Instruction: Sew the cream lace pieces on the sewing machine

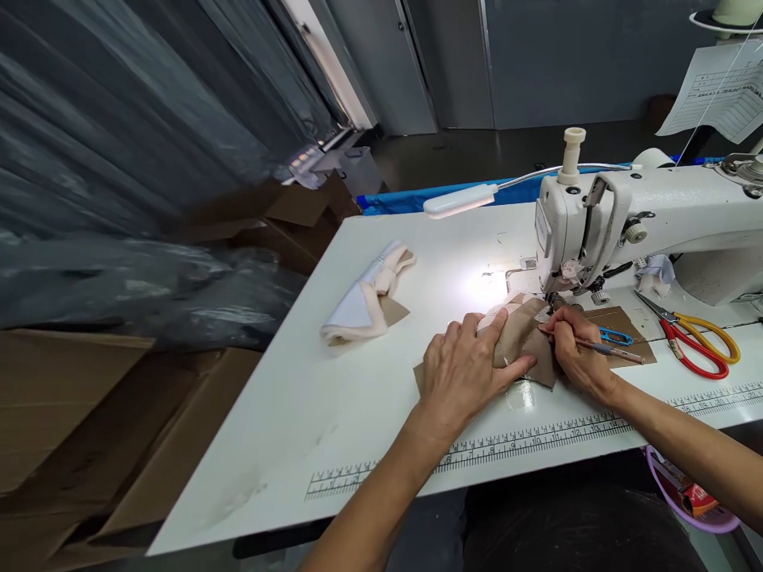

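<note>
At the far left, an open cardboard box point(71, 405) is cut off by the edge of the view, and above it a grey plastic sheet point(149, 286) looks blurred. On the white surface point(268, 445), a folded cloth bundle point(358, 306) lies well apart from the hands; a piece of brown card shows from under it, but how the layers are folded is hard to make out.

Further right is the left hand point(458, 361), its fingers extended and its thumb set apart, lying flat over the brown piece point(517, 334). This piece is on the surface just before the needle area of the machine, partly covered by the hand, so its whole outline cannot be seen. Beside it, the right hand point(575, 349) is pinching a pen point(620, 352), whose tip is directed to the brown piece; whether it touches is not clear. Blue snips point(617, 337) lie behind the pen, partly hidden.

The sewing machine point(679, 199) stands behind, cut off at the right, and its needle cannot be distinguished. Scissors point(697, 338) with red and yellow handles lie open near it. Below the surface, the right forearm partly covers a purple basket point(724, 520).
</note>
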`<action>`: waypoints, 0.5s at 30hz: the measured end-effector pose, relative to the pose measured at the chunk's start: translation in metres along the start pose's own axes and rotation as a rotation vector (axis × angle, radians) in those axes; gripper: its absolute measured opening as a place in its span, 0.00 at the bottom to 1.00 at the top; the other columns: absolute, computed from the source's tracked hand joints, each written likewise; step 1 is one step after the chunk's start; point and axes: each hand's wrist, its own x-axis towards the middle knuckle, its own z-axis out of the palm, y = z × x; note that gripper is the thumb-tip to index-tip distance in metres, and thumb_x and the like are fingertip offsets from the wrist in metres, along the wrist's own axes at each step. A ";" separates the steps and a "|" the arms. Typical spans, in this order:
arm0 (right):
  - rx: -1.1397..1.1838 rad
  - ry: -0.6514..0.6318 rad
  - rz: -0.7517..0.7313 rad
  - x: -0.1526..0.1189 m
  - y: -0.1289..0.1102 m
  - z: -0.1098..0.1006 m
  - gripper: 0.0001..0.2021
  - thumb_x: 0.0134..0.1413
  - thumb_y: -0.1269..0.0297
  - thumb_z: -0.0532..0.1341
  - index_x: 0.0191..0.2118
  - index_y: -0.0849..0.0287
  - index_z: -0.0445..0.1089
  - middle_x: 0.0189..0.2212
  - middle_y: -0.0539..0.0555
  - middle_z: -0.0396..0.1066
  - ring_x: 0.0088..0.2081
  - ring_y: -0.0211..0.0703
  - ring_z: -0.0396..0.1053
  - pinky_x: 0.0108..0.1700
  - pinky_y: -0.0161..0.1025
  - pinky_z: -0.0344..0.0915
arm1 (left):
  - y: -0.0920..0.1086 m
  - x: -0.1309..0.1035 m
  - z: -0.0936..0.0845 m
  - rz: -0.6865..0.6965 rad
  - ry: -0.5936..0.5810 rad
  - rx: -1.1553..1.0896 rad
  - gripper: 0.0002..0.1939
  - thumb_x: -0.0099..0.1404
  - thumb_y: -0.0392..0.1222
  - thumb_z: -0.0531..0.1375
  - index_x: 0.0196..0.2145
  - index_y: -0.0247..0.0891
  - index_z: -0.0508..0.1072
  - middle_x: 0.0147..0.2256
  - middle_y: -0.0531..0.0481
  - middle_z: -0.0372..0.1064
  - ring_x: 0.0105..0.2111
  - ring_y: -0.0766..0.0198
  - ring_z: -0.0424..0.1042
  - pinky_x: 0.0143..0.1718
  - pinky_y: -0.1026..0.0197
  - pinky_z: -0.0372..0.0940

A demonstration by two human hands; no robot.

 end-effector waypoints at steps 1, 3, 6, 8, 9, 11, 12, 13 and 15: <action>-0.006 -0.007 -0.007 0.000 0.000 0.000 0.08 0.51 0.66 0.50 0.24 0.53 0.59 0.20 0.47 0.66 0.24 0.40 0.63 0.29 0.38 0.60 | 0.000 0.000 0.000 0.004 0.008 -0.001 0.37 0.61 0.66 0.62 0.63 0.49 0.63 0.53 0.43 0.68 0.49 0.46 0.69 0.49 0.46 0.66; -0.011 -0.015 -0.022 -0.001 -0.001 -0.002 0.08 0.51 0.66 0.50 0.23 0.54 0.58 0.19 0.47 0.65 0.22 0.39 0.61 0.28 0.38 0.59 | 0.000 0.000 0.001 0.000 0.009 0.004 0.37 0.61 0.65 0.62 0.63 0.49 0.63 0.53 0.43 0.68 0.49 0.46 0.69 0.49 0.47 0.66; -0.012 -0.028 -0.048 -0.003 -0.002 -0.004 0.08 0.51 0.67 0.50 0.23 0.54 0.58 0.19 0.48 0.65 0.22 0.39 0.61 0.28 0.38 0.59 | 0.001 -0.001 0.001 -0.019 -0.002 0.012 0.37 0.61 0.64 0.63 0.63 0.49 0.63 0.53 0.44 0.68 0.49 0.46 0.69 0.49 0.48 0.66; -0.008 -0.076 -0.078 -0.004 -0.003 -0.004 0.08 0.52 0.67 0.50 0.24 0.54 0.59 0.21 0.49 0.66 0.23 0.39 0.62 0.29 0.38 0.61 | 0.003 -0.001 0.003 -0.024 0.005 0.013 0.37 0.61 0.65 0.62 0.63 0.49 0.63 0.53 0.44 0.68 0.49 0.46 0.69 0.49 0.47 0.66; -0.002 -0.086 -0.090 -0.004 -0.003 -0.004 0.08 0.53 0.67 0.51 0.25 0.54 0.61 0.21 0.49 0.66 0.24 0.39 0.63 0.29 0.38 0.61 | 0.004 -0.001 0.004 -0.027 0.015 0.012 0.37 0.61 0.65 0.62 0.63 0.49 0.63 0.53 0.43 0.68 0.49 0.46 0.69 0.49 0.47 0.66; 0.009 -0.032 -0.076 -0.004 -0.002 -0.005 0.07 0.56 0.63 0.51 0.30 0.54 0.63 0.23 0.48 0.67 0.24 0.39 0.63 0.28 0.37 0.61 | 0.003 -0.001 0.008 -0.036 0.053 0.008 0.37 0.62 0.65 0.60 0.64 0.47 0.63 0.54 0.42 0.68 0.49 0.45 0.70 0.49 0.46 0.66; 0.005 0.008 -0.059 -0.003 -0.002 -0.007 0.08 0.58 0.60 0.52 0.31 0.54 0.64 0.23 0.48 0.67 0.24 0.39 0.64 0.27 0.37 0.61 | 0.002 -0.002 0.010 -0.032 0.081 0.000 0.37 0.63 0.66 0.60 0.64 0.46 0.62 0.55 0.40 0.67 0.50 0.45 0.70 0.49 0.46 0.66; -0.010 0.035 -0.047 -0.003 -0.002 -0.011 0.10 0.59 0.57 0.52 0.32 0.54 0.64 0.23 0.48 0.67 0.23 0.38 0.63 0.25 0.36 0.61 | -0.002 -0.004 0.012 -0.015 0.116 -0.015 0.39 0.63 0.66 0.59 0.65 0.45 0.60 0.57 0.39 0.65 0.51 0.44 0.69 0.51 0.45 0.65; -0.088 0.018 -0.055 -0.003 -0.002 -0.029 0.14 0.60 0.51 0.54 0.29 0.54 0.64 0.20 0.49 0.66 0.22 0.38 0.63 0.23 0.36 0.59 | -0.015 -0.010 0.014 0.049 0.204 -0.062 0.44 0.63 0.68 0.58 0.68 0.42 0.54 0.63 0.35 0.59 0.57 0.42 0.65 0.54 0.43 0.63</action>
